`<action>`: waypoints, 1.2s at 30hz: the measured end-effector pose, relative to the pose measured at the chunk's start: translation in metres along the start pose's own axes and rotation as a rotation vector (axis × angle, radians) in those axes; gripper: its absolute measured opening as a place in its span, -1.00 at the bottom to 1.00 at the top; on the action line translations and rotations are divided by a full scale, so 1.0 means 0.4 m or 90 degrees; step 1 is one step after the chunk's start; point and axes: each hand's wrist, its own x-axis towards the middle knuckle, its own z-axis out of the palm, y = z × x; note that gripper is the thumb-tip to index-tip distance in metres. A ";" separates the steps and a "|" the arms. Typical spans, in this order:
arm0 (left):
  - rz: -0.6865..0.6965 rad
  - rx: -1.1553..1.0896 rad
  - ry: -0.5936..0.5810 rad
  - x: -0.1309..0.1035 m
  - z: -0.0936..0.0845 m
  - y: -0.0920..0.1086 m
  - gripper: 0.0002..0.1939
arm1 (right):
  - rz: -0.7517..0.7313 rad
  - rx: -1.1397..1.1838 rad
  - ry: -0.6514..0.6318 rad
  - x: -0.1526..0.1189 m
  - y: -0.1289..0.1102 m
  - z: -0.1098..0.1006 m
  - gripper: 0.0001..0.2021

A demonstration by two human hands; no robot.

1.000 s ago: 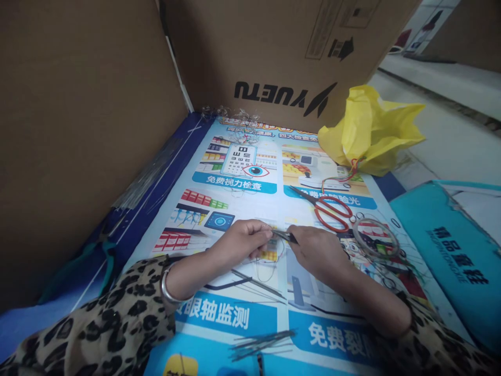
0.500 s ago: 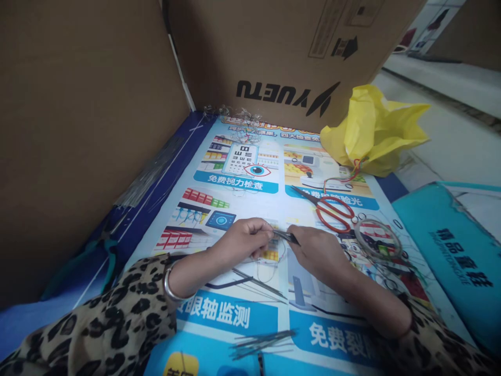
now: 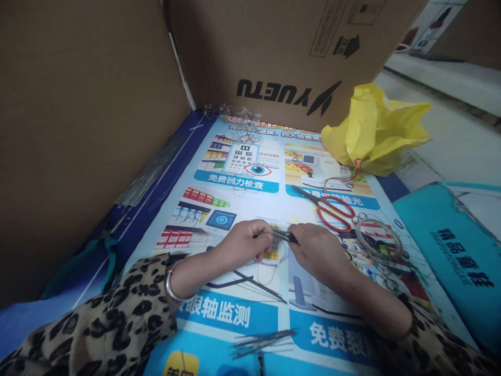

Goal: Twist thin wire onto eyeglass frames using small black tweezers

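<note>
The fingertips of my left hand (image 3: 252, 239) are pinched together on a thin wire piece, mostly hidden by the fingers. A fine wire loop (image 3: 278, 261) hangs just below them. My right hand (image 3: 317, 250) is closed around a slim, dark, two-pronged tool (image 3: 288, 236) that looks like tweezers. Its narrow tips point left and reach my left fingertips. Beneath the hands, several thin dark wire lengths (image 3: 260, 287) lie on the printed poster (image 3: 284, 209). Closer to me is another bunch of cut wires (image 3: 264, 342).
Red-handled scissors (image 3: 334, 213) and a coil of wire (image 3: 378, 237) lie right of my hands. Teal-handled pliers (image 3: 104, 250) and a wire bundle (image 3: 151, 172) lie left. Behind are wire pieces (image 3: 246, 130), a yellow bag (image 3: 376, 130) and cardboard (image 3: 282, 47). A teal box (image 3: 450, 250) stands right.
The tool's tips look slightly further apart, and the wire loop below my left hand has shifted. Both hands stay almost in place.
</note>
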 end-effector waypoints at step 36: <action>-0.025 -0.022 -0.012 -0.005 0.001 0.018 -0.87 | 0.032 0.057 -0.032 0.002 0.006 0.003 -0.83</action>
